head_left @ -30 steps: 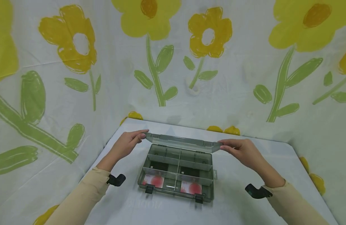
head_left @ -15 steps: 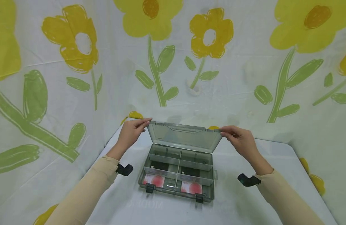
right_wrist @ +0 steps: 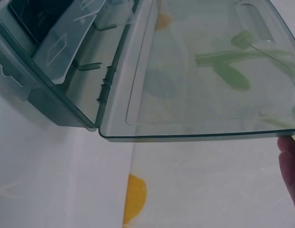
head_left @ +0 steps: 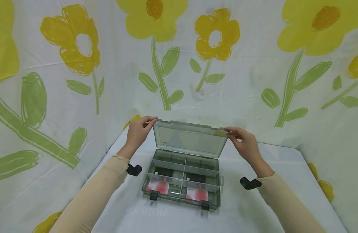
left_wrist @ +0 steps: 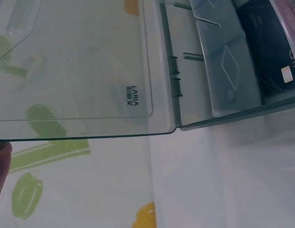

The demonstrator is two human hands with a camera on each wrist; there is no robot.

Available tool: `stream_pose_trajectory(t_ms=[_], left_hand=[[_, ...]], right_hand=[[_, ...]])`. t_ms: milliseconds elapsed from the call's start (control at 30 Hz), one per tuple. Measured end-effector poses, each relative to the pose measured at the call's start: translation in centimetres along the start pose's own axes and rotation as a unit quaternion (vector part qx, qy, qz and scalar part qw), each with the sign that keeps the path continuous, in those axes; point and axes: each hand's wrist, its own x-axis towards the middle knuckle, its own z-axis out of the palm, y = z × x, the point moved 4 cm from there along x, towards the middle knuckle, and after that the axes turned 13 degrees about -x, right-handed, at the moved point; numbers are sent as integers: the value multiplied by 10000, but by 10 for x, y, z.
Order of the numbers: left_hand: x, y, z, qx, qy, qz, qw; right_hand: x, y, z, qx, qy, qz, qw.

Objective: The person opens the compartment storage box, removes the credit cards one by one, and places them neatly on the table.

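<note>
A translucent grey compartment box (head_left: 181, 202) sits on the table with its hinged lid (head_left: 190, 139) raised, standing tilted up along the back edge. My left hand (head_left: 138, 131) pinches the lid's upper left corner between thumb and fingers. At the upper right corner, my right hand (head_left: 244, 142) pinches the lid the same way. Inside the box, a pink and white card (head_left: 161, 187) lies in the front left compartment and a matching card (head_left: 197, 194) in the front right one. Dark flat items (head_left: 164, 171) lie in the middle row. Small lettering (left_wrist: 132, 95) marks the lid in the left wrist view.
Two dark latches (head_left: 154, 195) hang at the box's front edge. The white table (head_left: 120, 207) extends around the box. Behind it rises a white cloth (head_left: 243, 97) printed with yellow flowers. A black wrist camera (head_left: 134, 170) is strapped on each sleeve.
Both hands have lifted the lid's front edge up and back, from nearly edge-on to steeply raised. The box and the things in it have stayed in place.
</note>
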Motion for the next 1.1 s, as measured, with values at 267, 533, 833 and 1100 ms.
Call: stream_pose_trajectory(t_ms=[267, 533, 833, 1100], left_hand=[[-4, -17, 10, -277, -570, -298, 9975], [-10, -38, 25, -923, -1522, -936, 9796], [-22, -59, 37, -1081, -2042, -1561, 9603], [-36, -76, 45, -1304, -2395, -1917, 9428]], right_hand=[[-2, 10, 17, -118, 110, 210, 9996], [-7, 20, 39, 123, -345, 552, 9978], [-17, 28, 61, -41, -736, 690, 9949], [-38, 39, 79, -23, -1405, 1125, 9837]])
